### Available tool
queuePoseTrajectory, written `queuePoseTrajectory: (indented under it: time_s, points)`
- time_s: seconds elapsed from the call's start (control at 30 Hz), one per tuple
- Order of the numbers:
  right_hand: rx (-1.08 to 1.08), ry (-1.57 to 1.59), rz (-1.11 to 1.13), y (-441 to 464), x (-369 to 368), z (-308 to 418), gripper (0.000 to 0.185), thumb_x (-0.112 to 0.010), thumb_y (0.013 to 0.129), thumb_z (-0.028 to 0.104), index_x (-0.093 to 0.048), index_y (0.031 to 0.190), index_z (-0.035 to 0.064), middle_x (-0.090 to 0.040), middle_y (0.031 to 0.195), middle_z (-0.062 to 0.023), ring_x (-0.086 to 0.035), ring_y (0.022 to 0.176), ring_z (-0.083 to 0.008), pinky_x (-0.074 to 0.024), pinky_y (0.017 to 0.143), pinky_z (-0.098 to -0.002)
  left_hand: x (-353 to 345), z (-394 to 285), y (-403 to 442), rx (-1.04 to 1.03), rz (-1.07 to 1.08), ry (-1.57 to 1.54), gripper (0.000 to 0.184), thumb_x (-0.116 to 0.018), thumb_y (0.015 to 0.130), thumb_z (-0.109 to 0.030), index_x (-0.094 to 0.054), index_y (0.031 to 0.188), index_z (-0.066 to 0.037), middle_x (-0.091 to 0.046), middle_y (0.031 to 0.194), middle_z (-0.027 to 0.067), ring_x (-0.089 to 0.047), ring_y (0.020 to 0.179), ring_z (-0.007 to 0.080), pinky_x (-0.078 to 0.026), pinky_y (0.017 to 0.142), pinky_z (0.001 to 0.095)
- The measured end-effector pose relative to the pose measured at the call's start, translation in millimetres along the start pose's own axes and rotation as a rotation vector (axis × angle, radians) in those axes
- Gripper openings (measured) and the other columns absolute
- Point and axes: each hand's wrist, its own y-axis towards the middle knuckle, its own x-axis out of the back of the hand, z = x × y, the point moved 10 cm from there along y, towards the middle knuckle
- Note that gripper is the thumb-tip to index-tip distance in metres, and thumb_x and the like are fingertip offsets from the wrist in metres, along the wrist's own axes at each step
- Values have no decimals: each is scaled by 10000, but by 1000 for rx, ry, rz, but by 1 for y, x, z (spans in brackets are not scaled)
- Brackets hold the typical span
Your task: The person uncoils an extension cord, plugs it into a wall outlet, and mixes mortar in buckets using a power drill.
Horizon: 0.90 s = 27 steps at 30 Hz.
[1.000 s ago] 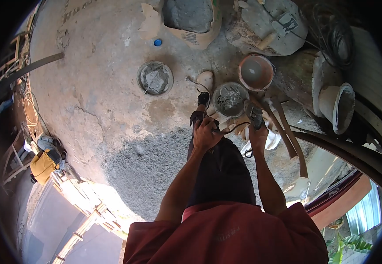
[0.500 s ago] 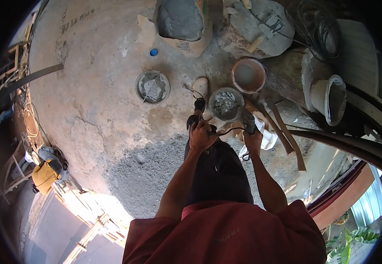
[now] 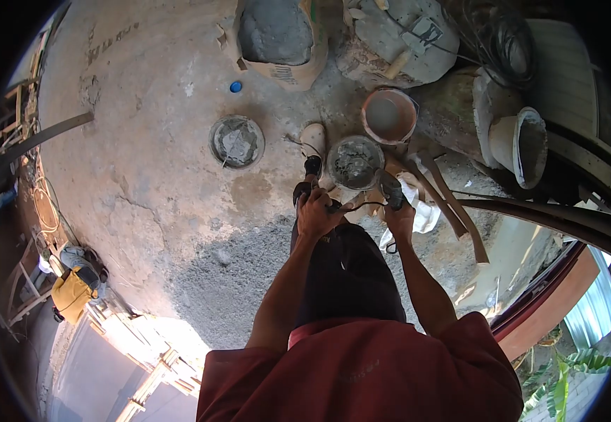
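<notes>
My right hand (image 3: 400,215) is closed around the handle of what looks like a grey power drill (image 3: 390,187), beside a round bucket (image 3: 335,176) of wet grey mix. A black cord (image 3: 369,205) runs from the drill across to my left hand (image 3: 317,214). The fingers of that hand are wrapped round the cord above my dark trousers; part of the grip is hidden. One light-coloured shoe (image 3: 313,139) stands just left of the bucket.
Another bucket (image 3: 213,149) with grey material sits to the left. An open cement bag (image 3: 297,76) and an orange-brown bucket (image 3: 412,126) stand farther ahead. Curved wooden pieces (image 3: 453,211) lie at my right, near a coil of cable (image 3: 509,53). A yellow bag (image 3: 72,290) rests far left.
The view has shifted slightly, so floor items appear a little farther left. Both hands keep their hold on the drill and cord, with little movement.
</notes>
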Motion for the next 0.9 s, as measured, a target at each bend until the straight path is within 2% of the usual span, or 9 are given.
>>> queuePoseTrajectory:
  time_s: [0.07,0.13,0.17,0.27,0.43,0.6,0.73,0.77,0.9]
  points:
    - [40,77,-45,1,2,-4,238,-646,746,172,-630,843,-45,-632,656,-126,-609,574,-209,-487,563,-379,3,-2,3,-55,-59,17,507,-781,675,-515,-599,710,-43,-606,944,81,-601,925,279,-377,932,433]
    - [-315,299,32,1,-13,-43,194,-659,744,189,-608,746,2,-567,555,-55,-537,456,-142,-422,436,-323,12,-10,-1,-114,-121,41,464,-794,678,-470,-589,709,-54,-606,939,73,-596,899,282,-405,882,416]
    - [-293,346,-36,2,-5,-44,183,-663,745,201,-580,697,46,-503,502,0,-463,396,-87,-342,375,-272,11,-9,3,-87,-85,43,466,-797,673,-469,-594,713,-52,-606,940,73,-600,907,278,-403,894,417]
    - [-202,247,-23,-3,22,-33,208,-654,757,221,-596,738,23,-541,543,-27,-491,443,-103,-379,423,-301,7,-7,5,-63,-39,53,472,-801,664,-471,-599,717,-48,-605,937,74,-606,923,269,-402,906,416]
    - [-76,91,49,-25,59,23,264,-645,756,173,-624,890,-54,-640,705,-167,-618,617,-249,-487,616,-407,4,-15,8,-94,-62,65,483,-789,677,-480,-585,718,-45,-599,918,74,-603,935,269,-397,907,407]
    - [-70,-78,83,-4,-11,2,337,-649,725,169,-627,992,-36,-655,843,-271,-627,866,-453,-492,751,-497,-4,-5,8,-36,21,31,554,-774,653,-565,-615,726,-39,-607,975,81,-597,924,279,-369,943,427]
    - [-208,53,99,-11,-10,-8,316,-634,720,170,-631,948,-49,-655,834,-268,-636,851,-441,-496,736,-465,-2,2,-6,-52,-23,23,557,-772,655,-565,-604,716,-38,-608,978,79,-599,928,275,-367,944,434]
    - [-133,89,11,-11,0,-9,279,-625,739,183,-626,870,-63,-647,698,-168,-599,611,-241,-471,612,-402,0,3,3,-45,-15,18,557,-772,656,-564,-598,713,-37,-609,984,79,-598,936,273,-365,948,435]
    - [-204,127,23,-31,55,25,276,-648,763,194,-628,848,-67,-645,688,-169,-623,615,-250,-463,594,-413,-1,-1,3,-17,-21,29,561,-777,657,-568,-588,706,-42,-609,951,72,-608,936,267,-354,974,445]
